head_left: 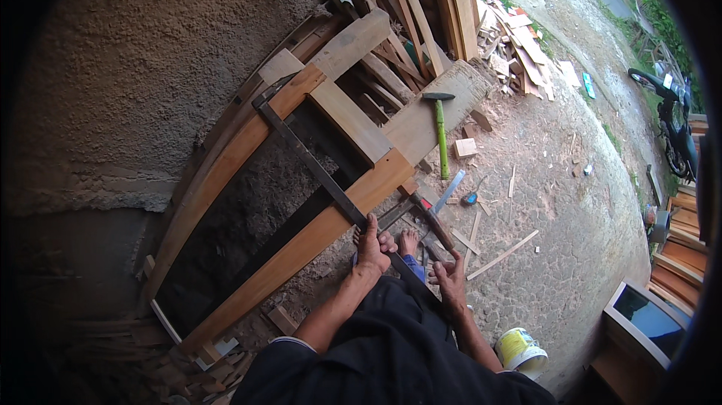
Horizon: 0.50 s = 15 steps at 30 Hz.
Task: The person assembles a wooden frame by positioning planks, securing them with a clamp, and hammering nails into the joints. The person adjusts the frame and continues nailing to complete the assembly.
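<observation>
Bar clamp: long dark metal bar lying diagonally across wooden frame, from upper corner near rough wall down to both hands.

Left to right:
- Frame: orange-brown rails, leaning on wall, bottom rail on dirt ground. Corners look joined; dark gap inside, no panel or infill visible. Judged assembled, being squared or clamped, not finished.
- Pale plank laid across upper part of frame, loose or fixed, cannot tell.
- Left hand: closed tight around lower end of clamp bar, just beside bottom rail.
- Bare foot between hands, on ground.
- Right hand: fingers curled, touching the bar's lower end; firm hold or just steadying, cannot tell.
- Brown-handled tool lying on ground just above right hand, unheld.
- Green-handled hammer resting on grey board, unheld, well apart from hands.
- Offcuts and thin strips scattered right.
- White-and-yellow tub near right elbow.
- Old monitor, parked motorbike far right.

Clamp tightness at far corner: too small to tell.
</observation>
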{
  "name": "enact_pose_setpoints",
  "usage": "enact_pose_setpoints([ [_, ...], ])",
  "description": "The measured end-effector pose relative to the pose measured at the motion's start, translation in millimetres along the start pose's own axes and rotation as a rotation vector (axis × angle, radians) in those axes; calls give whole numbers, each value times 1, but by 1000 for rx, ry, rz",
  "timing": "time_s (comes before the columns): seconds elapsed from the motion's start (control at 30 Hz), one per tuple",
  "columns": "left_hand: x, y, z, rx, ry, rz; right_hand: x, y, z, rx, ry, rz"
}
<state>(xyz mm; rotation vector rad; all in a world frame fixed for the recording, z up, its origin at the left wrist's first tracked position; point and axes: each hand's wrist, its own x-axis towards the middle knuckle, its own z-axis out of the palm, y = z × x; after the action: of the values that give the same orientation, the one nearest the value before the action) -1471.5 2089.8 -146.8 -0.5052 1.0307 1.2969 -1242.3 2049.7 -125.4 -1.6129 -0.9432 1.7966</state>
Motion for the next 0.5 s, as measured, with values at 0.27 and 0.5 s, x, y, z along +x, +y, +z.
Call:
enact_pose_setpoints([
  [0.27,-7,-2,9,61,-10,71,56,32,1,53,203,-429],
  [0.5,-5,-3,6,34,-31,80,46,-11,-22,284,-40,107],
])
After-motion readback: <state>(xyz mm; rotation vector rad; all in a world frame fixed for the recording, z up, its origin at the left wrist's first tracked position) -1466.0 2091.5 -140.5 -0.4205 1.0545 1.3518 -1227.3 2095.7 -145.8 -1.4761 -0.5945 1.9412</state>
